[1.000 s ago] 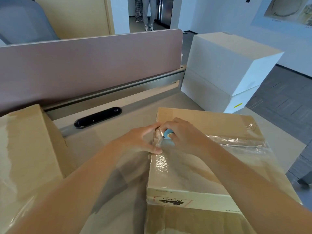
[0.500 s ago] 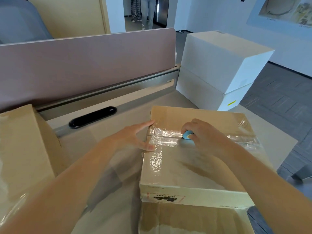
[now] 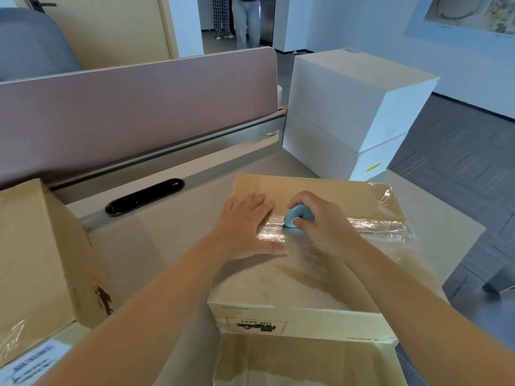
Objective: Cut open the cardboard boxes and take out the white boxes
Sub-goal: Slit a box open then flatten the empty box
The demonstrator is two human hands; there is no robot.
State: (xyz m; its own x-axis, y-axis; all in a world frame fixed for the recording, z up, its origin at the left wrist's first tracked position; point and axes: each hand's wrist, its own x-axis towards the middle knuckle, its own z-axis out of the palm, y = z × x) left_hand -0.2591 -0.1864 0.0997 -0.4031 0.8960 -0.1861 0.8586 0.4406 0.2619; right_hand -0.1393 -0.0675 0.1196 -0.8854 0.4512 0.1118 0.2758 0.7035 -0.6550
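I see my left hand (image 3: pixel 245 224) pressed flat, fingers straight, on the tape-glossed top of the brown cardboard box (image 3: pixel 320 274) at the desk's (image 3: pixel 172 232) near right edge, while my right hand (image 3: pixel 320 221) curls around a small blue cutter (image 3: pixel 296 215) touching the clear tape strip (image 3: pixel 370 228).

Pink desk divider (image 3: pixel 133 107) — grey carpet floor (image 3: pixel 459 151)
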